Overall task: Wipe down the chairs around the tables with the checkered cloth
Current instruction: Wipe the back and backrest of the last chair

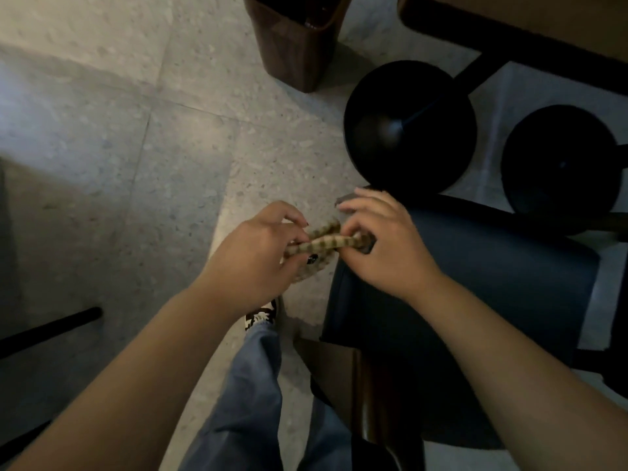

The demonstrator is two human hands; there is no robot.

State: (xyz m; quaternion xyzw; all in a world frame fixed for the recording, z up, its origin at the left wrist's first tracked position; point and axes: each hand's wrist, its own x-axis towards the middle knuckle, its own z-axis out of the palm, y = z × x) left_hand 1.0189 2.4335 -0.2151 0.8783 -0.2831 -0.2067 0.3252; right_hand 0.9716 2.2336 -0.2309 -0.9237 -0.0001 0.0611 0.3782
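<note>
Both hands together just above the near-left corner of the dark chair seat [475, 300], bunching the checkered cloth [326, 241] between them. Left hand [258, 253] curled around one end of the cloth, fingers and thumb closed on it. Right hand [384, 243] pinching the other end with thumb and lower fingers, upper fingers spread and raised. Cloth gathered into a narrow, rope-like roll, brown and cream checks visible, hanging over the edge of the seat corner; contact with the seat not discernible.

Beyond the chair seat, away from the person: two round black table bases [407, 130], each with a central post, resting on the floor. Further beyond the seat and to its left: a brown wooden bin [292, 45] standing upright. Far side of the seat, top right: edge of a wooden tabletop [543, 22]. Left of the seat: speckled grey floor tiles [119, 147], a blue-jeaned leg [251, 385] and a patterned shoe [261, 314]. Far left of the seat: black furniture legs [51, 328] along the floor.
</note>
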